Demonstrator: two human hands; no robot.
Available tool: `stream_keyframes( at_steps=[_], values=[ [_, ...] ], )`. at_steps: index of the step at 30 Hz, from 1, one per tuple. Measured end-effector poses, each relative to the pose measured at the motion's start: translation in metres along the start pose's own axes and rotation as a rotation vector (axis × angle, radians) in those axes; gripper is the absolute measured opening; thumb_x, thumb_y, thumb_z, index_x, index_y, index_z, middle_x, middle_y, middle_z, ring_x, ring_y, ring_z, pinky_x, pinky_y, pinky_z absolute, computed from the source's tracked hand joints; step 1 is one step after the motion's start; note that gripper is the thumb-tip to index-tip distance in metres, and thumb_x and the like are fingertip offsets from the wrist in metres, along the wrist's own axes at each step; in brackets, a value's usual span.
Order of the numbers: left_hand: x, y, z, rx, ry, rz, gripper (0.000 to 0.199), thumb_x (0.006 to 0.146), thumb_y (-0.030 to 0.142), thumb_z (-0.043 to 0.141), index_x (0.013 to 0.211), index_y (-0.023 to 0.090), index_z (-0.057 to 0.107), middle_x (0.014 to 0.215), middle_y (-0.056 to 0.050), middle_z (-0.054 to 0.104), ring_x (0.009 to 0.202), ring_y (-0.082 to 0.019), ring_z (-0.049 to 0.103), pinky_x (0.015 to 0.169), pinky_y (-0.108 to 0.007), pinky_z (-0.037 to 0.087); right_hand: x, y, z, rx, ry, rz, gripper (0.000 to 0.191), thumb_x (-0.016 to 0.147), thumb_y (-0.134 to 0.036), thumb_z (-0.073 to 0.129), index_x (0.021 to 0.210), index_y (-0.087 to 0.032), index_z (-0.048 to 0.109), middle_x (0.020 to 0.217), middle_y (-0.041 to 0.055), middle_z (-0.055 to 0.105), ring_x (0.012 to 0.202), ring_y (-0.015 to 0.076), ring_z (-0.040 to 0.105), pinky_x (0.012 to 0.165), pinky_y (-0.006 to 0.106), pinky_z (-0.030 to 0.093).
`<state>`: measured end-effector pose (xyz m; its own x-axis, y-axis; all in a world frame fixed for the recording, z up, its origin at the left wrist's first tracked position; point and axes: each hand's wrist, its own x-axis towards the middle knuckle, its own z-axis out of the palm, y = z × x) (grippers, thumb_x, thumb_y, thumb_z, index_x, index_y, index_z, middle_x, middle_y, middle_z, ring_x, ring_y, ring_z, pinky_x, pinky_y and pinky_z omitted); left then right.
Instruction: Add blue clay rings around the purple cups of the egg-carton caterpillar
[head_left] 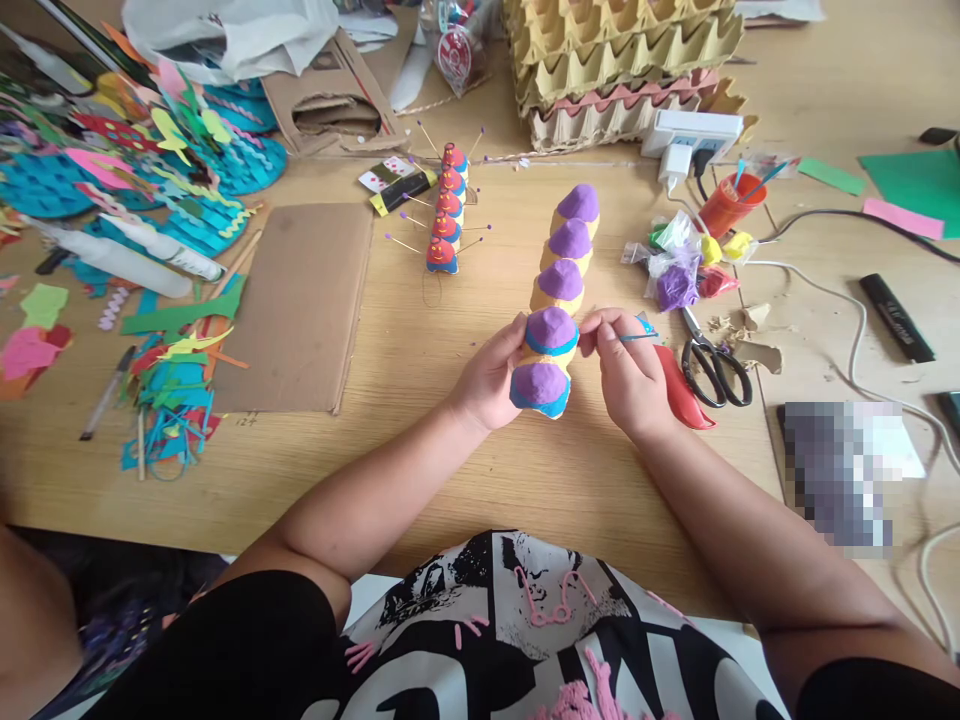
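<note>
A strip of egg-carton bumps (559, 282) points away from me, with purple tops and yellow sides; the two nearest bumps have blue lower edges. My left hand (491, 375) is closed on the strip's left side near its front end. On the other side, my right hand (624, 372) pinches a thin blue stick (639, 336), its fingertips close to the second bump. Beyond my left hand stands a smaller strip (447, 212) with red tops, drawn faces and thin sticks poking out of its sides.
Scissors (716, 370) and a red piece (684, 388) lie right of my right hand. Behind are an orange cup (731, 205), clay packets (677, 286) and egg trays (622, 60). Cardboard (300, 310) and paper scraps (176, 385) lie left. A person's arm (34, 620) shows lower left.
</note>
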<state>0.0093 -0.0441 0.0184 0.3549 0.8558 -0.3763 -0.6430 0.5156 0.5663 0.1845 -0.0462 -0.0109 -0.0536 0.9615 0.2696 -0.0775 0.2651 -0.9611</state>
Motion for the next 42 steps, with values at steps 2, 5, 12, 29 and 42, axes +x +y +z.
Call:
stream_keyframes(
  at_steps=[2,5,12,29,42],
  values=[
    [-0.001,0.001,0.002,-0.018,0.007,-0.024,0.041,0.112,0.055,0.059,0.098,0.021,0.077,0.08,-0.002,0.077,0.072,-0.016,0.073,0.065,-0.027,0.057,-0.001,-0.004,0.0,-0.045,0.02,-0.04,0.039,0.106,-0.066,0.069,0.101,-0.027,0.069,0.085,-0.0009,0.059,0.079,0.017,0.055,0.077,0.036,0.047],
    [-0.002,0.001,0.004,0.01,0.025,0.007,0.041,0.109,0.055,0.067,0.09,0.02,0.076,0.079,-0.002,0.077,0.069,-0.014,0.07,0.066,-0.026,0.057,-0.003,-0.009,0.001,-0.109,0.014,-0.112,0.045,0.091,-0.064,0.089,0.103,-0.028,0.064,0.08,-0.0047,0.051,0.069,0.0142,0.043,0.066,0.034,0.039],
    [0.0,-0.003,-0.004,0.151,0.008,0.12,0.043,0.096,0.059,0.083,0.08,0.02,0.075,0.073,-0.003,0.077,0.065,-0.016,0.069,0.061,-0.028,0.054,0.0,-0.01,0.0,-0.207,-0.042,-0.191,0.055,0.084,-0.051,0.096,0.127,-0.03,0.068,0.07,-0.0101,0.039,0.062,0.0133,0.036,0.062,0.034,0.033],
    [-0.006,-0.002,0.0,0.241,-0.029,0.183,0.046,0.094,0.061,0.086,0.079,0.019,0.078,0.073,-0.003,0.075,0.066,-0.016,0.07,0.064,-0.03,0.057,-0.004,-0.014,-0.002,-0.19,-0.128,-0.153,0.039,0.089,-0.045,0.092,0.121,-0.03,0.077,0.074,-0.0058,0.052,0.065,0.0137,0.042,0.06,0.032,0.039],
    [-0.01,-0.001,0.0,0.312,-0.049,0.274,0.052,0.084,0.061,0.095,0.065,0.019,0.07,0.063,0.0,0.064,0.059,-0.012,0.057,0.058,-0.028,0.048,-0.003,-0.008,-0.003,-0.178,-0.138,-0.139,0.043,0.081,-0.042,0.1,0.113,-0.03,0.073,0.075,-0.0062,0.053,0.065,0.013,0.044,0.059,0.03,0.038]
  ],
)
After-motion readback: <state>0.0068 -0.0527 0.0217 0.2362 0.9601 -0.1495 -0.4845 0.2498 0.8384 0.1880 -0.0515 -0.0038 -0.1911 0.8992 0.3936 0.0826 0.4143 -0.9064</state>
